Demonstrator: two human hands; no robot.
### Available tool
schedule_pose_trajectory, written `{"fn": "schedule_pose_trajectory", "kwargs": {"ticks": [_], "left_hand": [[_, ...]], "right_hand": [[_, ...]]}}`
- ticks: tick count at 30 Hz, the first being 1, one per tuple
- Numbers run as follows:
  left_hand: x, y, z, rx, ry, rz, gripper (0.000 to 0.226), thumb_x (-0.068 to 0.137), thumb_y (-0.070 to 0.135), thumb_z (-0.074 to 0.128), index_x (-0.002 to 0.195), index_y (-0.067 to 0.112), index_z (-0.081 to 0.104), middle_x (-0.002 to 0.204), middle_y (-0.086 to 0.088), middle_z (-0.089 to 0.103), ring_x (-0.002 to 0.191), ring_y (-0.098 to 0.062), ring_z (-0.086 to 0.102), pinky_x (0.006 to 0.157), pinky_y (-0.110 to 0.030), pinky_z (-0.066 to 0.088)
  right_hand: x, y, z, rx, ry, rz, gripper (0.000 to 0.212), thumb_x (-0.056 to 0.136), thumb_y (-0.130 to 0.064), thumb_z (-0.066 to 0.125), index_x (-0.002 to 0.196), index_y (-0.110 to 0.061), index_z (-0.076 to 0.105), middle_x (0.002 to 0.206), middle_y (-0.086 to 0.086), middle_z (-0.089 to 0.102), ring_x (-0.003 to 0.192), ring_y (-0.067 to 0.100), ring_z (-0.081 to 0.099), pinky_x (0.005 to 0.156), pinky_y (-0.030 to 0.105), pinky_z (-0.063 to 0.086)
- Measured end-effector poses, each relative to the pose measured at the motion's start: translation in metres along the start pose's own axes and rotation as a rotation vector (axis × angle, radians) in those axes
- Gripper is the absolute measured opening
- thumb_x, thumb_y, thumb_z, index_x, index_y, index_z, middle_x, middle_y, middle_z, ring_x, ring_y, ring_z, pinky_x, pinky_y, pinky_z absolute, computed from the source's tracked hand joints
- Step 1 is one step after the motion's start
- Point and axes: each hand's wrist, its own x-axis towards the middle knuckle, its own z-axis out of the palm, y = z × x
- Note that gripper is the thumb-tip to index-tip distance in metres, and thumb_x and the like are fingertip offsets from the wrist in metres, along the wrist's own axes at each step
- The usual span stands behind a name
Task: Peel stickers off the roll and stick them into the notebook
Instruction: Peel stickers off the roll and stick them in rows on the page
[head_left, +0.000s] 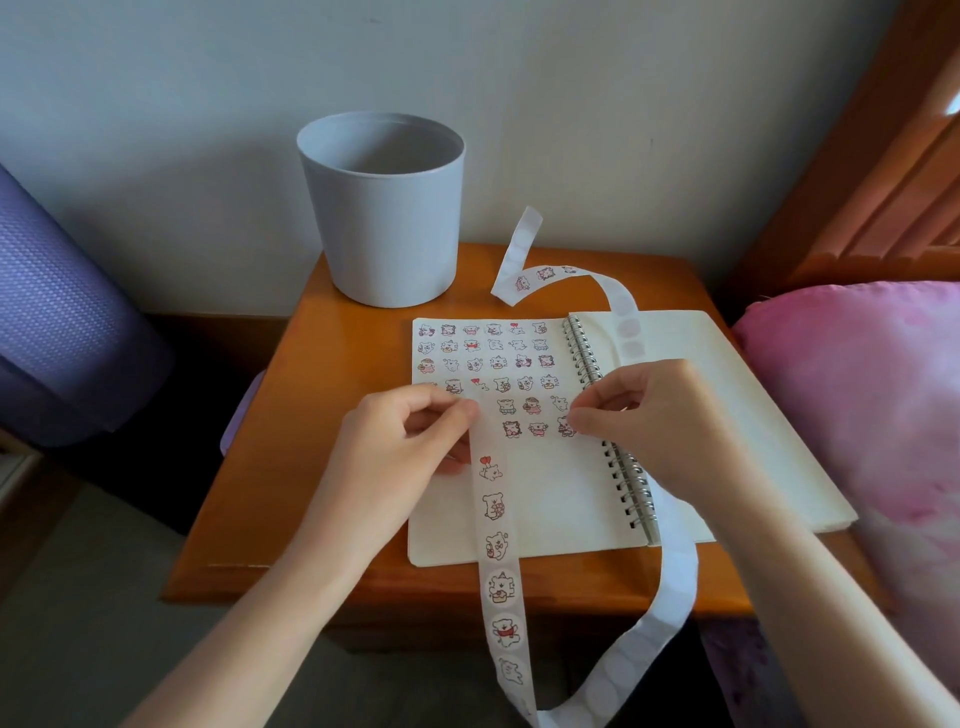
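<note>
Fingers of left hand and right hand pinch the sticker strip, running near-to-far.

Both bare forearms reach forward from the lower corners. The left hand, fingers curled, pinches the sticker strip between thumb and forefinger. The right hand, knuckles up, brings thumb and forefinger tips together; whatever they pinch is indistinct.

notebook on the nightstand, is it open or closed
Open: the spiral notebook lies spread flat, its wire binding between a left page with rows of stickers and a blank right page.
</note>
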Motion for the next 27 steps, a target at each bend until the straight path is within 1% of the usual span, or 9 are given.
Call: {"fn": "schedule_pose_trajectory", "kwargs": {"ticks": [4,7,11,15,18,20,23,26,27], "left_hand": [[0.000,0.000,0.000,0.006,0.000,-0.004,0.009,0.088,0.023,0.060,0.082,0.025,0.067,0.075,0.020,0.071,0.070,0.002,0.068,0.055,-0.011,0.052],[0.000,0.000,0.000,0.012,0.000,-0.010,0.009,0.088,0.024,0.060,0.085,0.023,0.068,0.079,0.016,0.071,0.071,0.001,0.068,0.057,-0.013,0.053],[0.000,0.000,-0.001,0.025,-0.003,-0.008,0.008,0.088,0.025,0.060,0.085,0.023,0.067,0.082,0.016,0.071,0.071,0.001,0.068,0.058,-0.013,0.054],[0.000,0.000,0.000,0.030,-0.001,-0.012,0.009,0.089,0.024,0.060,0.086,0.022,0.068,0.082,0.015,0.071,0.071,0.000,0.068,0.058,-0.013,0.054],[0.001,0.001,0.000,0.035,0.002,-0.015,0.011,0.089,0.024,0.059,0.086,0.021,0.069,0.082,0.013,0.072,0.070,0.000,0.068,0.058,-0.013,0.054],[0.001,0.001,0.000,0.030,0.006,-0.016,0.011,0.089,0.023,0.059,0.085,0.020,0.069,0.081,0.012,0.073,0.070,-0.001,0.069,0.058,-0.013,0.054],[0.000,0.001,0.000,0.033,0.004,-0.021,0.011,0.089,0.024,0.059,0.086,0.019,0.069,0.082,0.012,0.072,0.071,-0.001,0.069,0.058,-0.013,0.054],[0.000,0.001,0.000,0.035,-0.001,-0.021,0.010,0.089,0.024,0.059,0.085,0.020,0.068,0.081,0.013,0.072,0.070,0.001,0.068,0.056,-0.010,0.051],[0.000,0.001,0.000,0.035,-0.002,-0.020,0.010,0.089,0.024,0.059,0.084,0.020,0.068,0.080,0.013,0.072,0.070,0.002,0.068,0.056,-0.010,0.051]], "right_hand": [[-0.001,-0.001,0.002,-0.048,0.026,-0.020,0.019,0.078,-0.022,0.075,0.065,-0.033,0.065,0.072,-0.015,0.065,0.068,0.009,0.062,0.064,0.029,0.053],[-0.001,0.000,0.004,-0.081,0.037,-0.016,0.018,0.078,-0.023,0.074,0.067,-0.033,0.066,0.074,-0.018,0.064,0.068,0.008,0.061,0.065,0.029,0.054],[-0.001,0.001,0.006,-0.097,0.046,-0.014,0.015,0.079,-0.023,0.072,0.069,-0.032,0.067,0.073,-0.017,0.063,0.066,0.007,0.059,0.058,0.023,0.049],[-0.003,0.000,0.008,-0.117,0.059,-0.017,0.011,0.081,-0.021,0.071,0.073,-0.029,0.068,0.078,-0.011,0.065,0.068,0.010,0.058,0.059,0.028,0.049],[-0.004,0.000,0.009,-0.147,0.072,-0.026,0.008,0.081,-0.021,0.070,0.076,-0.028,0.069,0.082,-0.008,0.067,0.060,0.009,0.051,0.056,0.027,0.040],[-0.005,-0.001,0.010,-0.180,0.086,-0.025,0.007,0.081,-0.023,0.069,0.078,-0.028,0.069,0.083,-0.009,0.067,0.065,0.011,0.055,0.057,0.027,0.042],[-0.007,-0.004,0.013,-0.257,0.117,-0.008,0.004,0.083,-0.026,0.067,0.083,-0.029,0.069,0.086,-0.009,0.066,0.080,0.014,0.059,0.064,0.029,0.047],[-0.010,-0.005,0.016,-0.326,0.144,-0.017,0.006,0.085,-0.028,0.064,0.089,-0.029,0.068,0.090,-0.007,0.065,0.084,0.017,0.059,0.069,0.030,0.048],[-0.011,-0.005,0.017,-0.347,0.145,-0.028,0.006,0.086,-0.028,0.063,0.091,-0.029,0.067,0.091,-0.008,0.065,0.084,0.016,0.059,0.068,0.030,0.048]]}}
